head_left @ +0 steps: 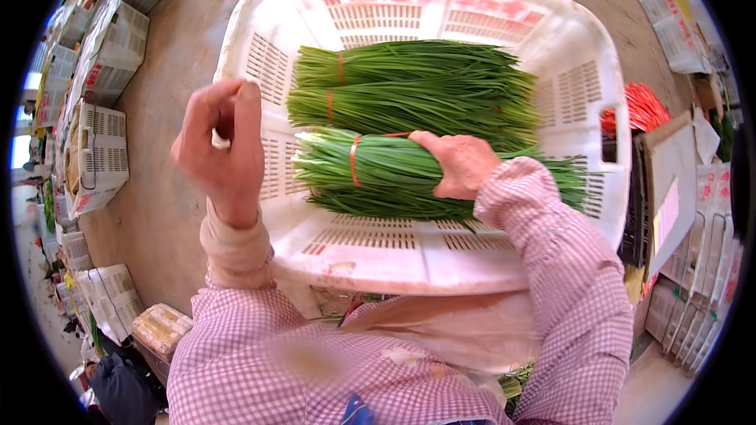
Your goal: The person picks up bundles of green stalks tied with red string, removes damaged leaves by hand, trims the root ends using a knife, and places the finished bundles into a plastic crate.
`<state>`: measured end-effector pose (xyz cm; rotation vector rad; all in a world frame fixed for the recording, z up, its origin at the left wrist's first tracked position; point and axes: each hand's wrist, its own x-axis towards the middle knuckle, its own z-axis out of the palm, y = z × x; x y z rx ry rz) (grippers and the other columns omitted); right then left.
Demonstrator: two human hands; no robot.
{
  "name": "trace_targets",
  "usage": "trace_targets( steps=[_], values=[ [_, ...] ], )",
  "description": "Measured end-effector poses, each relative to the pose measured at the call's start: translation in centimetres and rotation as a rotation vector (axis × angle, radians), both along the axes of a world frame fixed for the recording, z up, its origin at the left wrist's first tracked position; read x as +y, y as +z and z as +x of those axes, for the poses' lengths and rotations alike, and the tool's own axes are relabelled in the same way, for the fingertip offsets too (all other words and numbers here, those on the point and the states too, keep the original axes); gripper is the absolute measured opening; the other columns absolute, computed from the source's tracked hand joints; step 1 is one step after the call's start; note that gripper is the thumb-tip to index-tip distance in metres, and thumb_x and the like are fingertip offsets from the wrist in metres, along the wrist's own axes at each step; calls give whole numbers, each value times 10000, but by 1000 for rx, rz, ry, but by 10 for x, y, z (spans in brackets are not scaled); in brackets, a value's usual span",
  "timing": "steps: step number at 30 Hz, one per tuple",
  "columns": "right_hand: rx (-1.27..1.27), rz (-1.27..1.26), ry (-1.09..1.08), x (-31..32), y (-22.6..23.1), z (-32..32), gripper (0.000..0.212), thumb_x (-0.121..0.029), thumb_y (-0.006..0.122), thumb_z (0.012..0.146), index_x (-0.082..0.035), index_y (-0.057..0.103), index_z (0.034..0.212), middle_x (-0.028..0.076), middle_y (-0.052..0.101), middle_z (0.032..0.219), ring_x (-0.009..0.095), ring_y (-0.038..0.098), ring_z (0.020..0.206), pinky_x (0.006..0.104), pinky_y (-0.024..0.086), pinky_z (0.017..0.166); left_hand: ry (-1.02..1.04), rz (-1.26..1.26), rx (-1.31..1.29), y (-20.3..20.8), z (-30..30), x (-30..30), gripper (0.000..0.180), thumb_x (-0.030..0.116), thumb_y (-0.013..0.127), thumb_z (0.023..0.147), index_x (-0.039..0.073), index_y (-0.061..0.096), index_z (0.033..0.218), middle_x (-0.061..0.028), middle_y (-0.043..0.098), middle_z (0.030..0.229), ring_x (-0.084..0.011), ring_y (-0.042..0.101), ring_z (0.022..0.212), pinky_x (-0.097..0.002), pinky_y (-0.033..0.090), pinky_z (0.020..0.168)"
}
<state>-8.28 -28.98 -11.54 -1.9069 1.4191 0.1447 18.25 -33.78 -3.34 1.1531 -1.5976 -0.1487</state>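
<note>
A white plastic crate [409, 256] with slotted walls lies in front of me. Inside it are three bundles of long green chives, each tied with a red band. My right hand [461, 164] grips the nearest chive bundle [370, 173] from above, low inside the crate. The two other bundles [409, 86] lie behind it, side by side. My left hand [224, 149] is raised over the crate's left rim, fingers loosely curled, with a small white piece on one finger. It holds no bundle.
Stacks of white slotted crates [106, 55] line the left side on the concrete floor [169, 189]. More white crates [677, 24] and a pile of red bands [642, 106] sit on the right, with cardboard boxes below them.
</note>
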Motion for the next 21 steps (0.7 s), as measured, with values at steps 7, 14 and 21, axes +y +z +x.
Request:
trace_targets(
  steps=[7,14,21],
  values=[
    [-129,-2,20,-58,-110,61,763,-68,684,735,-183,379,1424,156,587,1119,332,587,1044,434,471,884,-19,192,-188,2,13,6,81,-14,726,804,3,650,825,34,559,622,-5,428,512,-167,298,457],
    [34,-292,12,-47,-164,61,833,-148,784,733,-237,348,1437,120,563,1060,313,559,1012,460,430,871,-122,369,-271,-5,-9,-2,90,-15,729,794,4,641,792,10,569,610,-16,460,500,-174,310,443],
    [373,-225,212,-41,-149,37,534,-209,399,1023,-197,196,1517,164,541,1260,289,533,1135,563,296,1063,-168,541,-463,-32,-24,-2,123,46,697,852,22,612,767,63,460,552,-4,357,513,-189,269,469]
  ],
)
